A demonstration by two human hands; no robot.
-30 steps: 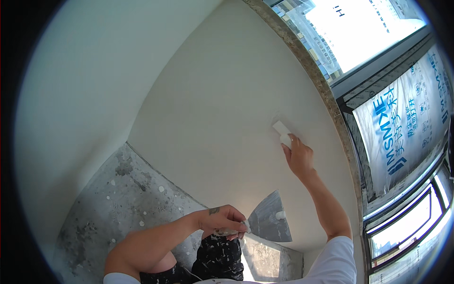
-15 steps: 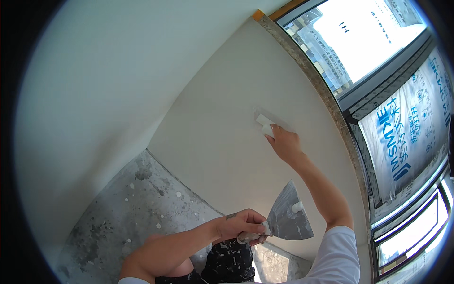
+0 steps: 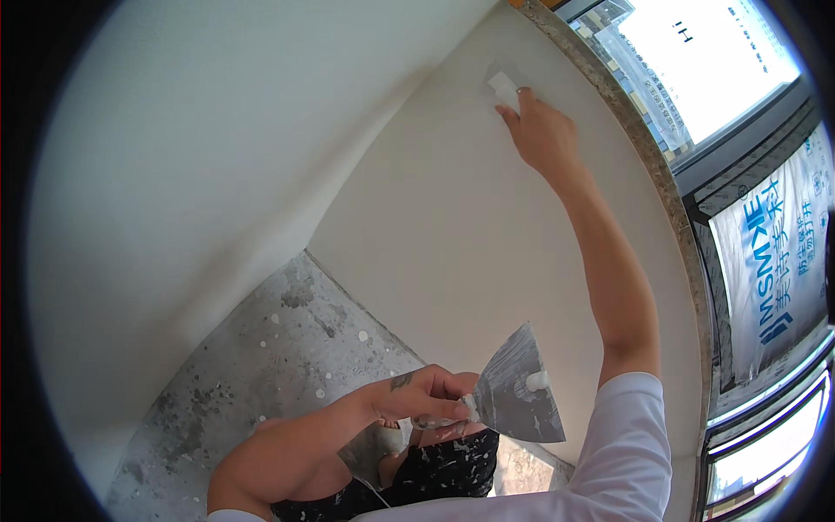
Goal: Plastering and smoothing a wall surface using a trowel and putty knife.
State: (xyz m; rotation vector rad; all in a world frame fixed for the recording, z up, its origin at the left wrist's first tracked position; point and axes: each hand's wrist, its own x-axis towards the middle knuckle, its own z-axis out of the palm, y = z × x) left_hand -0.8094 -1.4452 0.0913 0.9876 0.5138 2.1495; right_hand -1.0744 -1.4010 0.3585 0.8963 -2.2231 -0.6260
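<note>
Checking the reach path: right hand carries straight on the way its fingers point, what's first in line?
The right hand points up along the white wall, fingers on a small white scraper. Past that comes more bare wall, then probably the rough concrete edge by the window, though depth is unclear.

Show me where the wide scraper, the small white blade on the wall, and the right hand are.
wide scraper (image 3: 520,391), head view, middle of the grey blade
small white blade (image 3: 503,87), head view, its flat face
right hand (image 3: 544,135), head view, back of the hand
</note>
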